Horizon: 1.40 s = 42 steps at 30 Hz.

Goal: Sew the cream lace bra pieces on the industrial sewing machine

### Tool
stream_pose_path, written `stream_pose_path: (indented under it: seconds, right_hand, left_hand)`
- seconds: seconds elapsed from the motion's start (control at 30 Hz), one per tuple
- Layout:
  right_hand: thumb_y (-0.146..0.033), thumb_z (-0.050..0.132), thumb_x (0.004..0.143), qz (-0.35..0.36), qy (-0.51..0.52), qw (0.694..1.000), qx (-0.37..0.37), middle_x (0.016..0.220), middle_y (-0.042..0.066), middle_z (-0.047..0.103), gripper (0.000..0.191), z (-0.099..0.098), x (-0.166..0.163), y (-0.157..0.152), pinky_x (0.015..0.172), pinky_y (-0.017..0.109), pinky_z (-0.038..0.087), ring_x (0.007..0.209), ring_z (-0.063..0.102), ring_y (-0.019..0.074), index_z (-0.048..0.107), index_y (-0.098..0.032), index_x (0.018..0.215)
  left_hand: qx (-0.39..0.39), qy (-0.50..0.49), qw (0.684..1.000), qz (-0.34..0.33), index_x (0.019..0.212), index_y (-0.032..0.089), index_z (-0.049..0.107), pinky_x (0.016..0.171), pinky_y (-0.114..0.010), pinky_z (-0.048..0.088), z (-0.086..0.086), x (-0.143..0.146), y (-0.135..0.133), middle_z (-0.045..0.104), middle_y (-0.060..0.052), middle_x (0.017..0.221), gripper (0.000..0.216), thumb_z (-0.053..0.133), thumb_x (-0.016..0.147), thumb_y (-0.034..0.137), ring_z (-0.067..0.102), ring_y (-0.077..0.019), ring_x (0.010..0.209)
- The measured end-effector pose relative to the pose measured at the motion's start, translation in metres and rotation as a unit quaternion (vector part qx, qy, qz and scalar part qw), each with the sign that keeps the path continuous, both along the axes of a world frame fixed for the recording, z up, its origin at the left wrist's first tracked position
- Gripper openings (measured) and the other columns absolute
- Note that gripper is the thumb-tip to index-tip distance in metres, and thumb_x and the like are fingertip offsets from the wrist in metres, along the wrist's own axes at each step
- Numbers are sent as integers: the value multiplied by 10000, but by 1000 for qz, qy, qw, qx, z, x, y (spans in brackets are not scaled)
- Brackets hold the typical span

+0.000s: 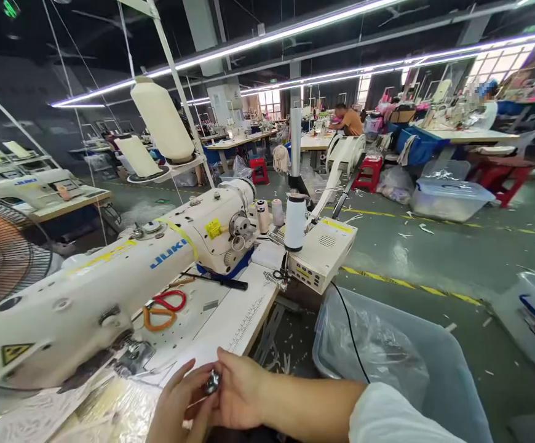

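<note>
A small, shiny metal bobbin case [212,382] sits between the fingers of both hands, low in the view. My left hand [179,403] has its fingers curled around it from the left. From the right, my right hand [242,391] closes in with its thumb and fingers touching the same piece; parts of the grip are hidden. Both hands are at the front edge of the sewing machine table [221,332]. To their left is the white JUKI sewing machine [129,277]. Scissors with red and orange handles [166,309] lie on the table beside a black-handled screwdriver [225,282].
Thread cones [163,120] stand on a rack above the machine. A control box [325,252] is at the table's far end. On the floor to the right is a plastic bin [452,351] holding clear bags. A fan [9,252] is at far left. Co-workers sit farther back.
</note>
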State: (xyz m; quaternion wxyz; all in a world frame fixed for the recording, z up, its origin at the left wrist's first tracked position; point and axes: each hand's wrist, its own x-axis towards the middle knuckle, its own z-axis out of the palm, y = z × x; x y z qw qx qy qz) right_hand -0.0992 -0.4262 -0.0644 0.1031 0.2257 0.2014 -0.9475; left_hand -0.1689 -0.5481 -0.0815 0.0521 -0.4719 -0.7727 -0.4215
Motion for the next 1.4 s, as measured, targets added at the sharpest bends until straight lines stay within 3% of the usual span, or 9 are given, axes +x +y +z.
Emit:
stream_pose_path:
  seconds: [0.13, 0.23, 0.37, 0.5, 0.67, 0.8, 0.87, 1.2, 1.4]
  right_hand:
    - [-331, 116, 1006, -33, -35, 999, -14, 641, 46, 631, 587, 7, 8, 7, 664, 275, 436, 539, 602, 122, 567, -144, 678]
    - [-190, 217, 989, -39, 6, 999, -5, 621, 50, 641, 472, 6, 13, 10, 688, 275, 433, 553, 611, 113, 614, -94, 751]
    - [-155, 418, 936, -56, 35, 998, 3, 564, 13, 634, 252, -5, 17, 12, 660, 264, 435, 543, 610, 112, 593, -124, 758]
    - [-182, 458, 923, -43, 56, 997, -15, 636, 22, 676, 204, -17, 18, 11, 612, 229, 440, 577, 634, 102, 603, -123, 792]
    - [-285, 650, 809, -31, 84, 996, -15, 636, 8, 685, 170, -25, 14, 10, 577, 194, 464, 588, 652, 94, 613, -121, 780]
    - [-357, 879, 480, -21, 102, 995, -11, 666, 27, 698, 459, -27, 12, 12, 538, 191, 480, 590, 662, 120, 640, -105, 779]
    - [-352, 901, 410, -17, 107, 994, -11, 684, 32, 702, 534, -28, 11, 15, 531, 196, 488, 596, 666, 128, 657, -98, 812]
    - [-296, 886, 444, 16, 166, 986, -5, 723, 15, 702, 489, -40, 11, 23, 549, 214, 512, 630, 673, 133, 644, -124, 834]
    - [-304, 882, 445, -4, 185, 983, 10, 751, 36, 709, 475, -36, 7, 23, 580, 270, 558, 674, 681, 160, 653, -117, 817]
  left_hand:
    - [-63, -33, 997, -13, 1007, 296, 641, 995, -431, 474, 2, -22, -1, 693, -14, 1110, 263, 544, 812, 443, 551, -276, 1185]
    - [-151, -146, 978, 3, 1051, 279, 645, 953, -426, 506, 10, -25, 1, 686, -30, 1147, 341, 603, 767, 464, 584, -290, 1146]
    - [-69, -304, 950, -18, 971, 206, 625, 936, -395, 521, 27, -6, 8, 686, -95, 1127, 343, 647, 747, 465, 629, -269, 1069]
    - [-15, -352, 936, -24, 882, 188, 599, 966, -402, 507, 33, 8, 12, 695, -114, 1095, 344, 729, 702, 452, 639, -259, 1048]
    - [14, -354, 934, -37, 921, 174, 608, 918, -342, 544, 24, 5, 6, 700, -115, 1096, 281, 712, 762, 380, 657, -224, 1021]
    - [44, -342, 936, -74, 938, 180, 619, 877, -251, 554, 19, 1, 3, 708, -97, 1089, 178, 688, 801, 269, 665, -185, 1012]
    - [55, -328, 938, -101, 956, 194, 622, 872, -223, 547, 18, 0, 3, 709, -84, 1089, 149, 669, 818, 226, 661, -174, 1023]
    - [-36, -185, 963, -191, 1074, 258, 611, 981, -197, 463, 29, -14, 3, 688, -37, 1126, 305, 600, 822, 87, 605, -141, 1122]
    - [-2, -145, 967, -209, 1092, 260, 580, 981, -229, 480, 29, -15, 6, 668, -44, 1133, 360, 554, 818, 29, 590, -147, 1143]
